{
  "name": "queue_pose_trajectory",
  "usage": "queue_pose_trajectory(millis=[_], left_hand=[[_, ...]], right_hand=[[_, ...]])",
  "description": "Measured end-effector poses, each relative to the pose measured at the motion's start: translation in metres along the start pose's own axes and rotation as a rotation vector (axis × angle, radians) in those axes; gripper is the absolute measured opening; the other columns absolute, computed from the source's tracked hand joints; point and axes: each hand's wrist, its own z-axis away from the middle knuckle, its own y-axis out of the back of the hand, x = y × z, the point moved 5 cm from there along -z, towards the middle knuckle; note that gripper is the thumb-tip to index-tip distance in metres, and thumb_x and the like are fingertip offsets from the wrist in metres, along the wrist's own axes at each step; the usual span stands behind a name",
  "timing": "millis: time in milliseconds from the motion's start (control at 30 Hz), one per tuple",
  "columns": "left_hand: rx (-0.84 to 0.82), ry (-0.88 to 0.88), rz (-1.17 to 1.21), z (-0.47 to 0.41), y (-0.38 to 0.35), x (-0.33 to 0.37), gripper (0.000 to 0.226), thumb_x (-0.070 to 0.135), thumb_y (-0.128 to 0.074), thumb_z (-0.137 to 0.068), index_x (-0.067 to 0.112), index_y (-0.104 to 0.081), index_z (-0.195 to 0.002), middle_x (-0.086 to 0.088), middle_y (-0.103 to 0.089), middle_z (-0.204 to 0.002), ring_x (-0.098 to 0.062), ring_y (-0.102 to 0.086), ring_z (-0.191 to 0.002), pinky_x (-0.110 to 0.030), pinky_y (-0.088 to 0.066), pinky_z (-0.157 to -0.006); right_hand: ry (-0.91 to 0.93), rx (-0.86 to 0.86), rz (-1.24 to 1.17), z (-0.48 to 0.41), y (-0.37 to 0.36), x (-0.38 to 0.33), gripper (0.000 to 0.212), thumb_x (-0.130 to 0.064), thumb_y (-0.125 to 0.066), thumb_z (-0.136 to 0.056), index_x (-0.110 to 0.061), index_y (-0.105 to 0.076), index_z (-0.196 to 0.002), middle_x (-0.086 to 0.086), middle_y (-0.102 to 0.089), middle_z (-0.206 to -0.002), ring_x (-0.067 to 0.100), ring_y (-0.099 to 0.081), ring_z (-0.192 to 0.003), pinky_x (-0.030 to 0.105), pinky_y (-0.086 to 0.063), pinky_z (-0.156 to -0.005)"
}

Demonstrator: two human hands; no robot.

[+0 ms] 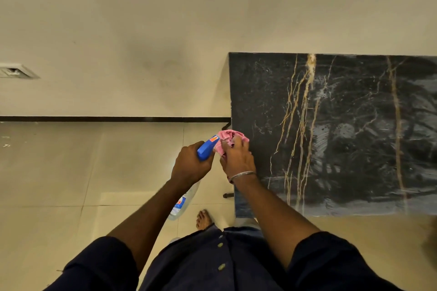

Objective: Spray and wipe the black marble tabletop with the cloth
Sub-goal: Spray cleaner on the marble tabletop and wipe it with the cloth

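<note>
Found right-hand fingers (237, 143) clenched round pink cloth (230, 136) at left edge of black marble desk (343, 113). Found left-hand fingers (208, 162) grasping spray bottle (206, 149), nozzle just beside cloth. Noted wet streaks across desk.

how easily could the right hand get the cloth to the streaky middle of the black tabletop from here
Probably easily. The right hand grips the pink cloth at the tabletop's edge, and the marble between shows only smears. The left hand holds the spray bottle off over the floor.
</note>
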Motion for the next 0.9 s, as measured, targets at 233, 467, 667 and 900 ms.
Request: queue_pose_trajectory(millis=[233,467,667,900], left_hand=[[-0.043,-0.008,0.000,0.009,-0.011,-0.001,0.013,0.032,-0.062,-0.089,0.023,-0.055,-0.083,0.005,-0.052,-0.061,-0.013,-0.047,-0.052,-0.018,-0.040,-0.056],[-0.094,-0.041,-0.039,0.018,-0.034,0.002,0.014,0.035,-0.062,-0.088,0.023,-0.055,-0.085,0.001,-0.055,-0.064,-0.017,-0.051,-0.055,-0.021,-0.043,-0.057],[-0.091,-0.033,-0.010,0.028,-0.041,0.003,0.014,0.035,-0.062,-0.086,0.023,-0.057,-0.087,-0.003,-0.057,-0.065,-0.024,-0.055,-0.058,-0.030,-0.049,-0.058],[-0.088,-0.027,-0.031,0.032,-0.037,-0.001,0.015,0.034,-0.064,-0.087,0.020,-0.058,-0.086,0.000,-0.054,-0.062,-0.015,-0.047,-0.053,-0.025,-0.043,-0.056]], right_hand=[[-0.234,0.131,-0.104,0.031,0.021,0.128,0.052,-0.035,-0.050,-0.094,-0.025,-0.039,-0.144,0.015,-0.028,-0.149,0.036,-0.029,-0.137,0.049,-0.046,-0.100],[-0.399,0.133,-0.115,0.046,0.021,0.151,0.052,-0.035,-0.050,-0.094,-0.021,-0.041,-0.144,0.018,-0.029,-0.149,0.041,-0.028,-0.135,0.049,-0.039,-0.103],[-0.141,0.062,-0.108,0.056,-0.004,0.038,0.055,-0.038,-0.047,-0.097,-0.025,-0.030,-0.147,0.016,-0.027,-0.146,0.037,-0.029,-0.134,0.043,-0.051,-0.094],[0.036,0.044,-0.076,0.068,-0.011,0.042,0.052,-0.038,-0.050,-0.095,-0.026,-0.036,-0.143,0.014,-0.035,-0.140,0.033,-0.035,-0.130,0.042,-0.053,-0.088]])
